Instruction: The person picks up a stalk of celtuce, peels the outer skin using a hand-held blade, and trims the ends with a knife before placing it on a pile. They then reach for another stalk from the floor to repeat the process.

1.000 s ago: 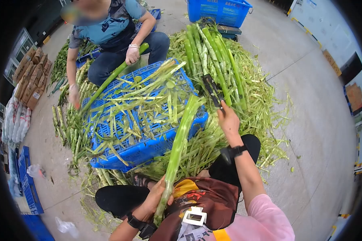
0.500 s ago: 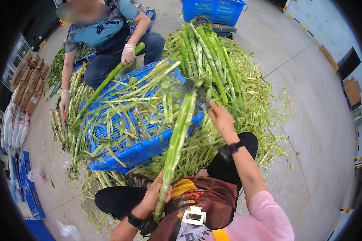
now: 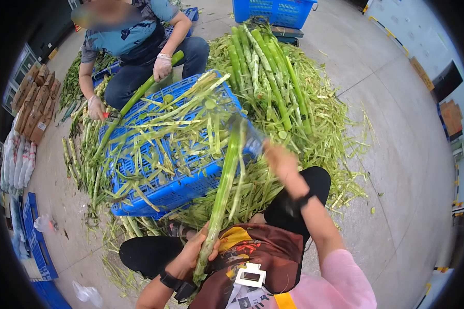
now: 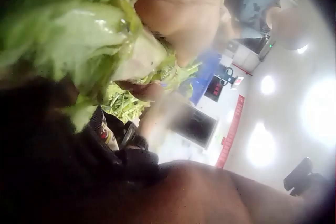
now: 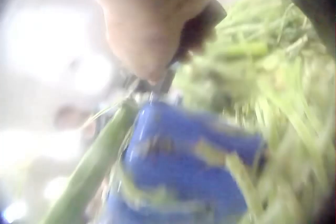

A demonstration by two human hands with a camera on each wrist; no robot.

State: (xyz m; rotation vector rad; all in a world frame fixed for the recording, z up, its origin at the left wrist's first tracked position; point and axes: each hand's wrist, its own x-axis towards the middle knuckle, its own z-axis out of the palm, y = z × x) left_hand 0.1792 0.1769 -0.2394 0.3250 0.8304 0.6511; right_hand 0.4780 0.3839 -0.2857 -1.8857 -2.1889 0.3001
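My left hand [image 3: 197,251] grips the thick lower end of a long green stalk [image 3: 226,175], which slants up and away over the blue crate [image 3: 175,193]. In the left wrist view the stalk's pale leafy base [image 4: 79,35] fills the frame, pressed against my fingers [image 4: 178,8]. My right hand [image 3: 279,158] is blurred with motion beside the stalk's upper part and grips a dark-handled peeler [image 5: 199,24]. Its blade touches the stalk [image 5: 89,171] near the top. A thin strip of peel [image 3: 237,193] hangs off the stalk.
The upturned crate is covered with peelings. Beyond it lies a heap of stalks [image 3: 265,67] on a spread of trimmings. Another person [image 3: 134,41] sits across from me, working on a stalk. A blue basket [image 3: 273,11] stands behind; cardboard boxes [image 3: 33,105] line the left.
My right hand has come down from the stalk heap to the top of the held stalk and is drawing the peeler along it; a strip now hangs loose. The left hand keeps its grip.
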